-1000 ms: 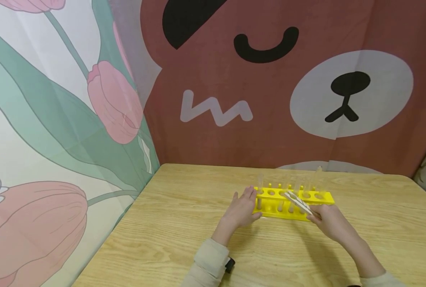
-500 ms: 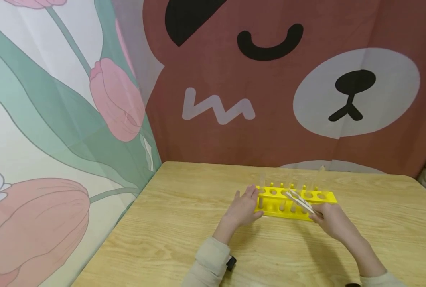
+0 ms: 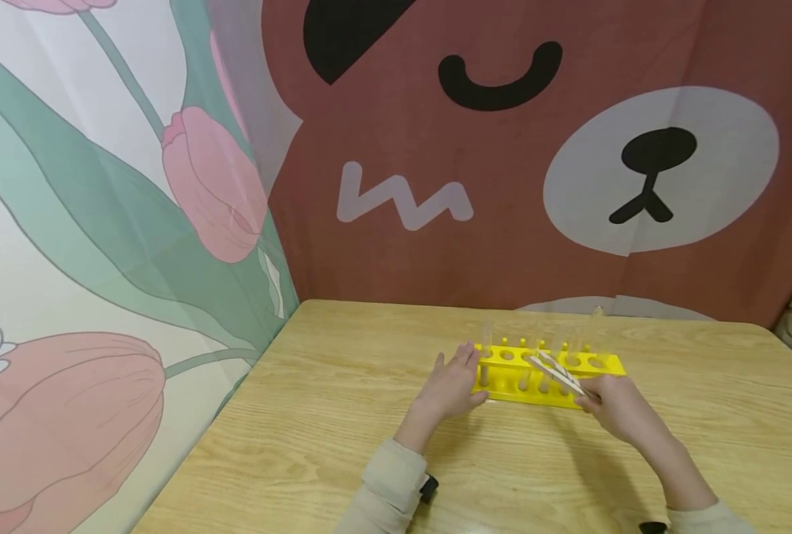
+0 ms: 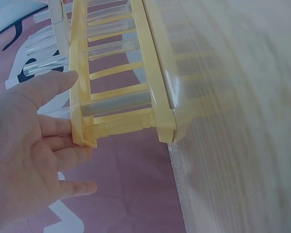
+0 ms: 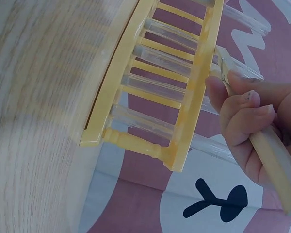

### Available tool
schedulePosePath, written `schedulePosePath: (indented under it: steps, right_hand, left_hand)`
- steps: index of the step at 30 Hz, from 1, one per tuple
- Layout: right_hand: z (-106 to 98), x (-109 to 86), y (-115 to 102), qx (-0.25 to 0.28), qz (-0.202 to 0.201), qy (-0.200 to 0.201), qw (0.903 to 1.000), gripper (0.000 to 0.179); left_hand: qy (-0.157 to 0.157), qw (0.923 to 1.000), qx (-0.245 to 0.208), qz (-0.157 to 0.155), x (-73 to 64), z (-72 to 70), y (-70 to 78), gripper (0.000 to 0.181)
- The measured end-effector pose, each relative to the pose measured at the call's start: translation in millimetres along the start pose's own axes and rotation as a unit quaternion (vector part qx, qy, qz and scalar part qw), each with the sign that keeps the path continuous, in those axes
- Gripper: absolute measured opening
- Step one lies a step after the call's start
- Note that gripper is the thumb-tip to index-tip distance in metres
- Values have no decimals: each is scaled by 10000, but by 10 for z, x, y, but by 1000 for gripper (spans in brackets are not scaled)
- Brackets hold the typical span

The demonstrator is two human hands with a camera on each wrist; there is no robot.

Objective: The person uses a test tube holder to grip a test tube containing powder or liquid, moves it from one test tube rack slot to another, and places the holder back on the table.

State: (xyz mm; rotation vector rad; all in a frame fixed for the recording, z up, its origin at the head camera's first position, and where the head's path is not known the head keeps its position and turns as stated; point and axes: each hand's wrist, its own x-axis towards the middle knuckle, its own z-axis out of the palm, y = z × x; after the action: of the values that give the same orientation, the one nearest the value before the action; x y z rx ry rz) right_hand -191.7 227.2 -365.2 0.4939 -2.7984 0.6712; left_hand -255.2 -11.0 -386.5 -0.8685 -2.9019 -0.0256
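Note:
A yellow test tube rack (image 3: 516,363) stands upright on the table with several clear test tubes (image 5: 162,60) in its holes. At the rack's left end, my left hand (image 3: 446,389) rests its fingertips against the top plate, fingers fairly straight and thumb spread apart toward the front. My right hand (image 3: 612,404) grips a wooden test tube clamp (image 3: 556,373) in front of the rack's right half. The clamp's jaws reach a tube near the middle of the top plate; whether they close round it is hard to tell. Fingers hide part of the clamp (image 5: 276,170) in the right wrist view.
The wood-grain table (image 3: 316,415) extends on both sides of the rack. A printed bear curtain (image 3: 396,267) hangs behind its far edge, and a tulip-patterned curtain (image 3: 216,185) hangs at the left. One tilted tube (image 3: 598,317) rises higher at the back right.
The head view has shifted slightly. Both hands, the clamp and the rack keep nearly the same places relative to one another.

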Motion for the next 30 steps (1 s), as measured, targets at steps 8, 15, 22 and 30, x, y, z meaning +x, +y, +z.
schedulePosePath:
  steps: [8, 15, 22, 30]
  right_hand:
    - [35, 5, 0, 28, 2, 132, 9999, 29]
    - [43, 18, -13, 3, 15, 149, 9999, 30]
    - [43, 34, -15, 33, 128, -11, 9999, 25]
    - [57, 49, -35, 89, 213, -6, 9997, 18]
  left_hand:
    - [22, 10000, -64, -1, -5, 17, -1, 70]
    - [53, 10000, -34, 13, -4, 22, -4, 69]
    - [63, 10000, -15, 14, -4, 19, 4, 70]
    - [64, 10000, -2, 4, -4, 23, 5, 69]
